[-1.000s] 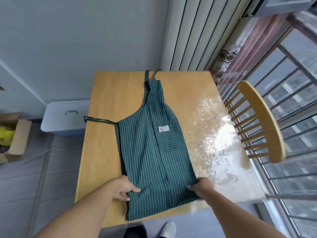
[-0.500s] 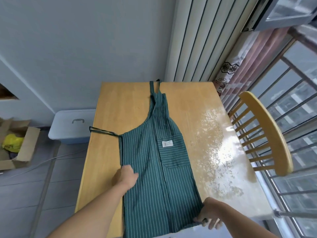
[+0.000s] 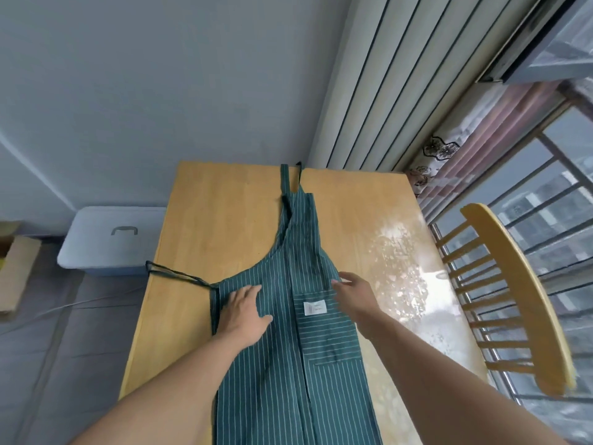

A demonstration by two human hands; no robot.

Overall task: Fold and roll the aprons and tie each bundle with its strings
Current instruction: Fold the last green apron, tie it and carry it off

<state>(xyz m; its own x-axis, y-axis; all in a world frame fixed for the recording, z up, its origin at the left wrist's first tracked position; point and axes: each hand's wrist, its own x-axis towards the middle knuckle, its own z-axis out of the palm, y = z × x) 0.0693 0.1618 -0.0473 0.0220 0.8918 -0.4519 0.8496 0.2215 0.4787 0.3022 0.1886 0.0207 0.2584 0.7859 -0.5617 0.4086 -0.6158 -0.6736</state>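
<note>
A dark green apron (image 3: 282,374) with thin white stripes lies folded in half lengthwise on the wooden table (image 3: 224,226). Its neck strap (image 3: 287,179) reaches the far edge. A waist string (image 3: 175,273) trails off to the left. A pocket with a white label (image 3: 314,307) faces up. My left hand (image 3: 245,311) lies flat on the apron's left part, fingers straight. My right hand (image 3: 354,293) hovers or rests at the apron's right edge near the pocket, fingers straight and holding nothing.
A wooden chair (image 3: 513,300) stands at the table's right side, by a barred window (image 3: 552,194). A pale blue lidded storage box (image 3: 112,240) sits on the floor to the left. A cardboard box (image 3: 16,271) is at the far left edge.
Both hands let go of the apron's lower hem and moved up the cloth toward its middle. The left went first, then the right. The view tilted upward.
</note>
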